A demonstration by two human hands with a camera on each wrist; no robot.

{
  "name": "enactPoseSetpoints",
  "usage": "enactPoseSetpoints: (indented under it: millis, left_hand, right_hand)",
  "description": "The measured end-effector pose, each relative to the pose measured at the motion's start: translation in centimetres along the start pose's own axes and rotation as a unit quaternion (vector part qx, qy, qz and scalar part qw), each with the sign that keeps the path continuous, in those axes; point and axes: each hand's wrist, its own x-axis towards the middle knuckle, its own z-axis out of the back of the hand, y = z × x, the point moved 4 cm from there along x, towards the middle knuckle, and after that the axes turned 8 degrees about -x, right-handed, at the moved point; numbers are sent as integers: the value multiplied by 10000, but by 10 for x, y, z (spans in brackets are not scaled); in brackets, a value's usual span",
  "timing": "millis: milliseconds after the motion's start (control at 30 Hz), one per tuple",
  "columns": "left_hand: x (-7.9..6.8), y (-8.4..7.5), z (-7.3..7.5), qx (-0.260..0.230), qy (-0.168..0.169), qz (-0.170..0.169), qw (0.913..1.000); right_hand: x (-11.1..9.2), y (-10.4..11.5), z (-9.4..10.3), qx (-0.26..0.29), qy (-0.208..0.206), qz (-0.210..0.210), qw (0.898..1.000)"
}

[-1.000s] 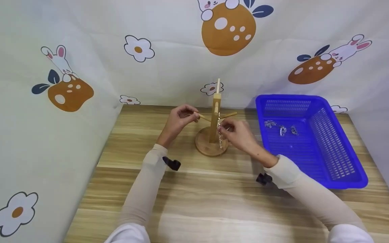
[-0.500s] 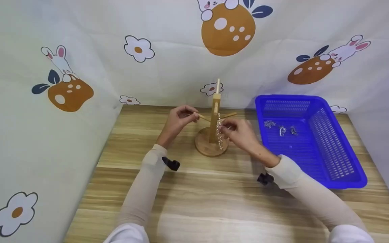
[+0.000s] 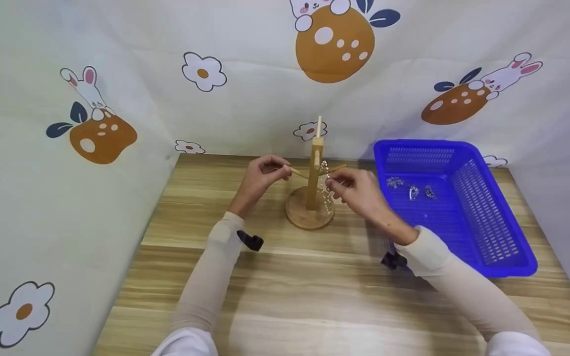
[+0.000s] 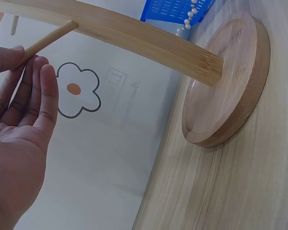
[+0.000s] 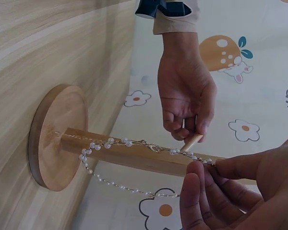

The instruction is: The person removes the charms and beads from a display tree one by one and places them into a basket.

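A wooden stand (image 3: 313, 185) rises from a round base (image 4: 249, 81), with thin pegs sticking out of its post. Thumb and fingers of my left hand (image 3: 263, 179) pinch the tip of the left peg (image 4: 52, 40). On the other side of the post, my right hand (image 3: 359, 192) pinches a pearl-beaded chain (image 5: 128, 143) between thumb and index finger. The chain hangs as a long loop beside the post, its lower bend close over the base in the right wrist view. In the head view its top overlaps the right peg (image 3: 335, 168). My right fingers hide part of it.
A blue plastic basket (image 3: 505, 217) stands to the right, holding several small silvery chain pieces (image 3: 413, 192). The wooden table (image 3: 305, 291) reaches to a patterned cloth backdrop (image 3: 255, 109) behind the stand.
My right hand has shifted slightly right, away from the post, and the beaded chain has moved with it, its loop spreading wider. The left hand stays on its peg.
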Motion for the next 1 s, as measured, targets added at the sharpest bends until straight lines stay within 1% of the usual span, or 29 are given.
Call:
enactPoseSetpoints:
  millis: [267, 533, 667, 900, 1000]
  left_hand:
    - [0, 0, 0, -77, -7, 46, 10000]
    - [0, 1, 1, -5, -52, 81, 10000]
    - [0, 2, 1, 24, -47, 33, 10000]
    - [-2, 1, 1, -249, -55, 73, 9996]
    - [-2, 2, 1, -270, -66, 98, 9996]
  right_hand:
    - [0, -1, 8, -13, -120, -4, 9999]
    - [0, -1, 16, 37, -246, 58, 9997]
    - [0, 0, 20, 62, -302, 73, 9995]
    - [0, -1, 25, 49, -288, 21, 9996]
    - [-1, -3, 26, 56, -249, -39, 9997]
